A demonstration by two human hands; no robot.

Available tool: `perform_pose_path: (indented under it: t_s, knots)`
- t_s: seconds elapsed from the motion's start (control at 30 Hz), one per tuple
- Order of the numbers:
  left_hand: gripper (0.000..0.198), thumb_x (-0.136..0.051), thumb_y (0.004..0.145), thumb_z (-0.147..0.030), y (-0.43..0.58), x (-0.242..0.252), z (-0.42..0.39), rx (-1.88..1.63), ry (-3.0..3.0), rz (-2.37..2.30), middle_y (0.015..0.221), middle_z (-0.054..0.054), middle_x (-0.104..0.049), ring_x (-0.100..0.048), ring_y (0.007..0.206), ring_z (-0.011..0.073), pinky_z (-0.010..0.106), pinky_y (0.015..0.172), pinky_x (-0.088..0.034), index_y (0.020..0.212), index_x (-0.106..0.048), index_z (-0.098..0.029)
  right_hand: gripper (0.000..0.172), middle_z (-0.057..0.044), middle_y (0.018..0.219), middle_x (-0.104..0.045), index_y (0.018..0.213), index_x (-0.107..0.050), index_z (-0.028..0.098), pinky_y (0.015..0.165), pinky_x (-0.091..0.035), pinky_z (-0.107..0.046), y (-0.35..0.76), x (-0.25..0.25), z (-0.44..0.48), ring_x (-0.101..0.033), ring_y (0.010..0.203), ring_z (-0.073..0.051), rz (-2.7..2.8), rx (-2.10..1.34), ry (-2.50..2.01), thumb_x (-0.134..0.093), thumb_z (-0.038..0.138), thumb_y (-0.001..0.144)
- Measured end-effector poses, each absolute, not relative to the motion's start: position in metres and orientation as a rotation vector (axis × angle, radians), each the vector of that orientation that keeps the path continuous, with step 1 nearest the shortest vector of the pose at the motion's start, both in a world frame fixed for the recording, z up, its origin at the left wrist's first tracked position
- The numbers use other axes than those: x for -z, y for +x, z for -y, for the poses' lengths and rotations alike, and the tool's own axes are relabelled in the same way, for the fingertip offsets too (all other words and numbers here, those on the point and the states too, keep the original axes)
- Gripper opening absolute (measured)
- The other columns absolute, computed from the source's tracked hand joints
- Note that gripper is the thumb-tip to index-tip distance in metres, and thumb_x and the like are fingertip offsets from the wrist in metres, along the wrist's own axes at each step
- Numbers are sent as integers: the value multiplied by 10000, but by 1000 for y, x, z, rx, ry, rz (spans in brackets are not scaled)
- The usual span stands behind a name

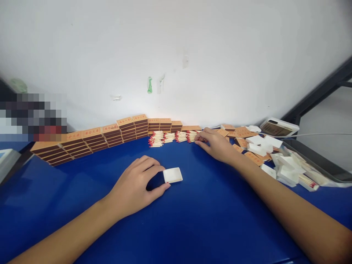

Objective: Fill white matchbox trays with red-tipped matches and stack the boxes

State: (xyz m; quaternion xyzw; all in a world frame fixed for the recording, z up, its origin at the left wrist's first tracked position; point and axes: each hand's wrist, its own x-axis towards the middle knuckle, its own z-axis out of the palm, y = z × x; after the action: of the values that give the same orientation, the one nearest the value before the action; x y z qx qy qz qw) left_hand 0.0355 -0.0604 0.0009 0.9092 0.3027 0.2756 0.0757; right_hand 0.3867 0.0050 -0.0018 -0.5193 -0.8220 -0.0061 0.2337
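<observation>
My left hand (pixel 139 179) holds a small white matchbox tray (pixel 172 175) by its left end, between thumb and fingers. The tray lies open side up on the blue table, and a single matchstick seems to lie along its near edge. Farther back, my right hand (pixel 216 143) has its fingers closed around matches at the right end of a row of red-tipped matches (pixel 180 136). How many it grips is hidden by the fingers. The row lies in several small heaps in front of stacked matchboxes (pixel 127 130).
Matchbox stacks line the wall from the left to the middle. On the right lie loose orange matchbox sleeves (pixel 253 158), white trays (pixel 288 168), a tray filled with matches (pixel 308 182) and a dark bin (pixel 320 159). A white-cased object (pixel 279 126) leans behind them, near a cable.
</observation>
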Motion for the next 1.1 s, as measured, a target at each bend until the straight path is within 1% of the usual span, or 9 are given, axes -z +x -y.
perform_pose_path:
  t_s: [0.1, 0.27, 0.43, 0.57, 0.73, 0.93, 1.1]
  knots:
    - [258, -720, 1002, -373, 36, -1, 60, -840, 2729, -906, 1127, 84, -725, -658, 1008, 249, 435, 865, -561, 1184, -724, -190, 121, -97, 989, -628, 983, -654, 211, 815, -488, -381, 385, 5, -6, -638, 950, -274, 2288, 90, -1423, -546, 244, 1027]
    - [250, -724, 999, -370, 37, -1, 60, -856, 2726, -908, 1117, 83, -728, -666, 1007, 255, 427, 859, -558, 1178, -725, -196, 118, -105, 1001, -633, 954, -590, 220, 819, -492, -386, 381, 5, -6, -633, 956, -277, 2335, 135, -1416, -511, 237, 1041]
    - [243, -731, 995, -364, 37, -1, 59, -870, 2723, -908, 1121, 80, -729, -665, 1018, 254, 420, 875, -556, 1177, -723, -203, 108, -114, 1052, -632, 984, -576, 222, 833, -498, -391, 378, 8, -5, -632, 1007, -287, 2365, 133, -1411, -498, 250, 1053]
    - [251, -730, 996, -366, 37, -1, 59, -878, 2728, -908, 1124, 86, -730, -666, 1020, 258, 425, 874, -557, 1182, -723, -197, 94, -98, 1038, -629, 990, -586, 230, 819, -494, -383, 378, 9, -4, -635, 987, -275, 2367, 107, -1401, -507, 227, 1040]
    - [250, -725, 1000, -367, 37, -1, 60, -885, 2729, -909, 1125, 85, -729, -665, 1013, 251, 431, 877, -559, 1177, -721, -190, 101, -98, 1065, -632, 1031, -605, 225, 825, -500, -390, 378, 8, -4, -642, 963, -265, 2326, 72, -1410, -518, 271, 1053]
    - [246, -730, 996, -355, 37, -2, 60, -891, 2728, -907, 1123, 84, -730, -667, 1018, 251, 431, 882, -563, 1179, -720, -190, 131, -107, 1047, -635, 986, -591, 221, 804, -499, -395, 378, 11, -5, -639, 940, -267, 2323, 50, -1440, -505, 285, 1061]
    - [254, -755, 977, -343, 36, -2, 58, -914, 2751, -927, 1124, 86, -733, -671, 1036, 260, 431, 889, -567, 1179, -727, -190, 106, -105, 1045, -633, 984, -573, 222, 797, -492, -389, 375, 4, 0, -631, 945, -267, 2339, 47, -1420, -499, 242, 1057]
